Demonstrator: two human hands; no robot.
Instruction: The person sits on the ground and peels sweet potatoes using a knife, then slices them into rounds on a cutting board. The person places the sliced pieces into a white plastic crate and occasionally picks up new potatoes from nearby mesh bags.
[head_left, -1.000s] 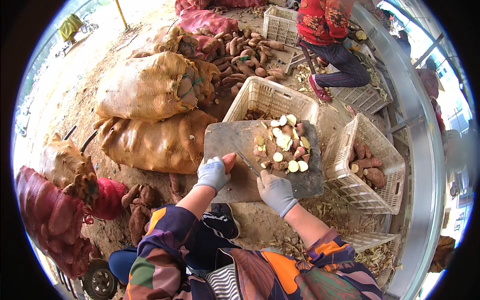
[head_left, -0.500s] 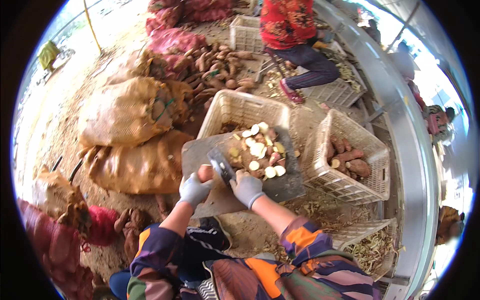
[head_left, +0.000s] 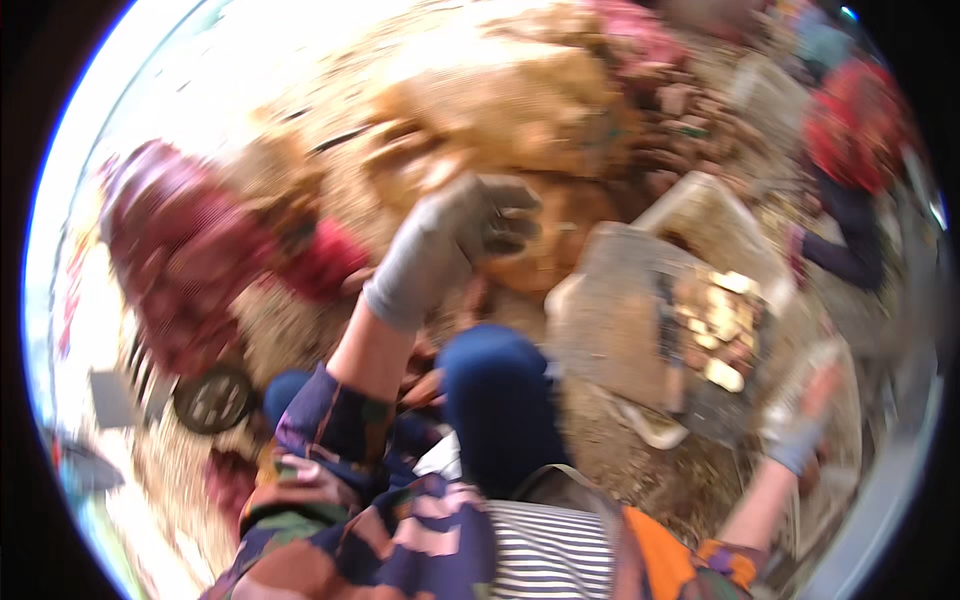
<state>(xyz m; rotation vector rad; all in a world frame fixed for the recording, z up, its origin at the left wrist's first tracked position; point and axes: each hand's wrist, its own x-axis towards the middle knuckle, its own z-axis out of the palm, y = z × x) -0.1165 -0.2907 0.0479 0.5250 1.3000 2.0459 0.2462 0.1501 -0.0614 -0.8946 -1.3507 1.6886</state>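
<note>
My gloved left hand [head_left: 455,240] is raised over my knee, with its fingers loosely curled and apart and nothing seen in them. Far to the right, my gloved right hand [head_left: 795,425] is blurred over the white crate there, and a reddish sweet potato [head_left: 823,388] shows in its fingers. Between the hands, a worn grey cutting board [head_left: 605,310] rests across a pale crate [head_left: 710,205]. A knife [head_left: 667,340] with a dark blade lies on the board. Cut sweet potato pieces [head_left: 725,320] with pale faces are heaped to the right of the blade.
Orange mesh sacks [head_left: 500,100] lie ahead of me, beside a heap of sweet potatoes [head_left: 695,130]. Pink mesh sacks [head_left: 180,250] stand at the left, near a round dark object [head_left: 213,398]. A person in a red top [head_left: 855,125] sits at the far right.
The view has swung left. My right hand has left the knife on the board and moved over the right crate. My left hand has let go of its sweet potato and lifted off the board.
</note>
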